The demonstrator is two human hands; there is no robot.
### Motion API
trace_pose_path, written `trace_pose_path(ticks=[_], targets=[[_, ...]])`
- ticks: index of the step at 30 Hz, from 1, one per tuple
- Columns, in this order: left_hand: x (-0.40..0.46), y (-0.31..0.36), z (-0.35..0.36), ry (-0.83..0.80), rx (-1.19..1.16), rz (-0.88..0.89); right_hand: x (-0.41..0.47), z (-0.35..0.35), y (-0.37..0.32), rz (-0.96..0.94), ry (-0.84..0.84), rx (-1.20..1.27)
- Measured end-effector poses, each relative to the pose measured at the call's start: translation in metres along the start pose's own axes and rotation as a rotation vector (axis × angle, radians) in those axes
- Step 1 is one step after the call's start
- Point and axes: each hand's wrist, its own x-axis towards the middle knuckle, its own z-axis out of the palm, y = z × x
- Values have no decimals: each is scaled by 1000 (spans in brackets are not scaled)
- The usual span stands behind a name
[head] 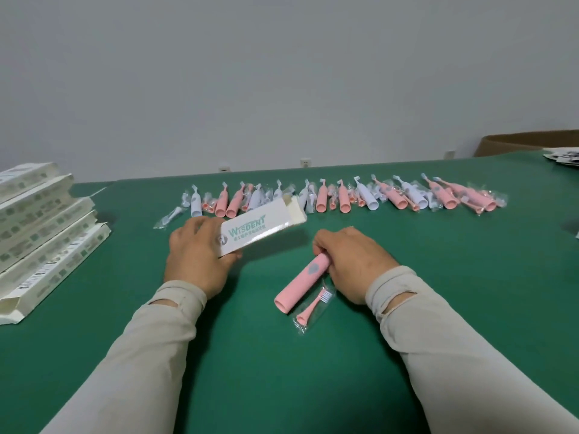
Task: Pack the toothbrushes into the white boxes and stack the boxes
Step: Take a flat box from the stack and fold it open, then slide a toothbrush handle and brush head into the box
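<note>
We sit at a table covered with green cloth (pixel 250 355) and look down at our two hands. Our left hand (pixel 195 253) holds a white box (pixel 261 228) at its near end, the fingers curled around it, and the box is lifted a little over the cloth. The box points away from us and to the right, and its far end is open, with the flap standing up. On its top face we read green letters.

Our right hand (pixel 352 261) grips a pink toothbrush handle (pixel 302 278) at its upper end. The handle is tilted, its lower end comes toward us and to the left, and it seems to rest on the cloth. Just beside it, near the right wrist, a pink brush head in a clear bag (pixel 313 306) lies on the cloth. We cannot tell if the bag touches the handle.

Farther on the table, a long row of toothbrushes (pixel 344 197) goes from left to right, pink ones and white ones mixed, with small brush heads in clear bags between them. At the left edge, a stack of white boxes (pixel 40 227) lies in slanted steps. At the far right corner we see some papers (pixel 564 156) and behind them a brown cardboard box (pixel 526 140).
</note>
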Motion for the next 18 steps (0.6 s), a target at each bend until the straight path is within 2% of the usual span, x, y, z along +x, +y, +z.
trace_pose_path(ticks=[4,6,9,13,18], targets=[[1,-9,2,-55,53,-35,1,-9,10,79,395,20],[2,-10,3,-82,52,-29,2,-12,17,153,530,21],[1,-8,3,-90,17,-17,4,-14,26,280,516,-2],[-1,-5,3,-65,-26,-8,6,-13,31,332,470,-87],[-2,-2,0,-4,-57,32,7,-15,33,400,305,-115]])
